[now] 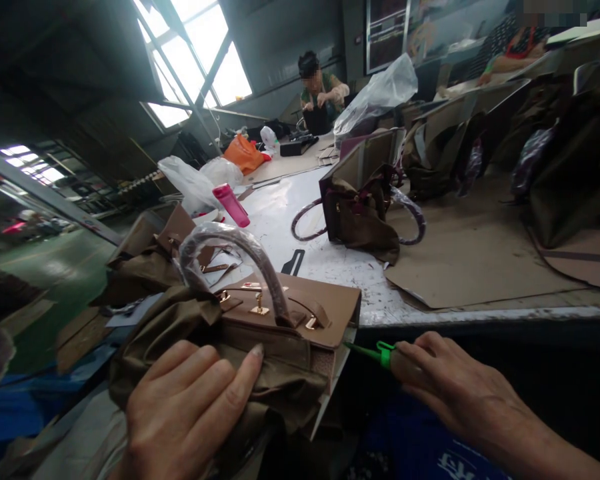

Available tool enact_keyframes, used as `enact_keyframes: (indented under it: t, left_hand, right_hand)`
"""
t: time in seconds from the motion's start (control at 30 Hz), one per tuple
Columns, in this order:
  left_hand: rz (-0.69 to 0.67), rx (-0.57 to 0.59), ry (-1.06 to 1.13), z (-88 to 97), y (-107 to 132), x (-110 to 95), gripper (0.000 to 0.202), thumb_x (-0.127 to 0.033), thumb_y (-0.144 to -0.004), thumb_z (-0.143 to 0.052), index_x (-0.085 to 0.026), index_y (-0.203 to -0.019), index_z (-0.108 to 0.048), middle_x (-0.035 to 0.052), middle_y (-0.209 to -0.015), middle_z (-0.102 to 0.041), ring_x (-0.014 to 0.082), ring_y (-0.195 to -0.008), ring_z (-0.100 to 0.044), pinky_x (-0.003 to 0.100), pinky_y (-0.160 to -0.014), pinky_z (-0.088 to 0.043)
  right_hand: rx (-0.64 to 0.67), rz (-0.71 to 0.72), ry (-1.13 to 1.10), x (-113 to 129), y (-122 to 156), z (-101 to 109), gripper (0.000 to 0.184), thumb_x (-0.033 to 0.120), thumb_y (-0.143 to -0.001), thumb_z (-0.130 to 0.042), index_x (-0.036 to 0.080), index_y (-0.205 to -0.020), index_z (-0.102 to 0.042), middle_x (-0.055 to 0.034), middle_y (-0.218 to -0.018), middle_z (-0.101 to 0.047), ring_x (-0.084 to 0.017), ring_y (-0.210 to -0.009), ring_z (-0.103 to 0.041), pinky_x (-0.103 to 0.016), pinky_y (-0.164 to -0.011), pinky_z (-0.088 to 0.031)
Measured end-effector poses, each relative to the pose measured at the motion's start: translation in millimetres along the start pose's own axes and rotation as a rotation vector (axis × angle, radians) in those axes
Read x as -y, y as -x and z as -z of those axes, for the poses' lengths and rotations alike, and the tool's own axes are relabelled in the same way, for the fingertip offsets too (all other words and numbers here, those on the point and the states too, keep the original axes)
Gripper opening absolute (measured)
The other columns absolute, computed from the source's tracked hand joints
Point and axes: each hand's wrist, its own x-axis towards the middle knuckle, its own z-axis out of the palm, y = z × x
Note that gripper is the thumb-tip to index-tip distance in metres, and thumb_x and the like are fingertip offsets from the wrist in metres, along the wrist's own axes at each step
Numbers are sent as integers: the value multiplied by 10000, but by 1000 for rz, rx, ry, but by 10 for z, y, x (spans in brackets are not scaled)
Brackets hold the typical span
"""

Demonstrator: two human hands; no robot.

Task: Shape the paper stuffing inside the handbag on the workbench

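A tan handbag (pixel 325 303) with gold-coloured fittings and a plastic-wrapped handle (pixel 250 243) stands tilted in front of me. Loose brown cloth (pixel 167 327) hangs around its near side. My left hand (pixel 195 393) grips the cloth-covered side, its thumb laid along the panel under the handle base. At the bag's right end, my right hand (pixel 445 373) is closed around a thin, pointed green tool (pixel 383 355). The tool's tip is at or very near the bag's edge; contact is unclear, and so is its exact kind. My fingers hide its rear part.
On the white table (pixel 280 200) stands another handbag (pixel 363 213) with wrapped handles. A pink bottle (pixel 231 205), plastic bags (pixel 193 183) and an orange bag (pixel 243 155) lie farther back. Brown board (pixel 460 247) and more bags fill the right. A person (pixel 323 97) works at the far end.
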Motion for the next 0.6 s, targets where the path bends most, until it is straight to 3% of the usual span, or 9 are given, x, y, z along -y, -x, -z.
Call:
enact_keyframes:
  t: [0.13,0.37,0.6]
  left_hand:
    - [13,15,1,9,7,11,241,-35,-885,-371,-12,-1025,-566,65,-643,-538,148,-640,-461,308,-596,-297]
    - [41,12,-21,45,-32,0,240,-98,-910,-366,-60,-1014,-579,54,-640,-556,149,-628,-489,315,-588,-325]
    - [-48,46,-6,71,-1,97,247,-62,-863,-422,-27,-1044,-587,64,-660,-565,144,-642,-501,303,-597,-349]
  right_hand:
    - [13,66,-69,117,64,65,308,264,-785,-587,221,-1086,-532,-55,-894,-564,-155,-713,-619,-216,-542,-535]
    - [51,-91,-4,-62,4,-100,324,262,-753,-635,240,-1063,-539,-34,-907,-549,-172,-725,-617,-243,-520,-525]
    - [-11,8,-74,113,75,-50,388,229,-710,-639,232,-1073,-504,-32,-852,-554,-165,-657,-616,-245,-491,-539]
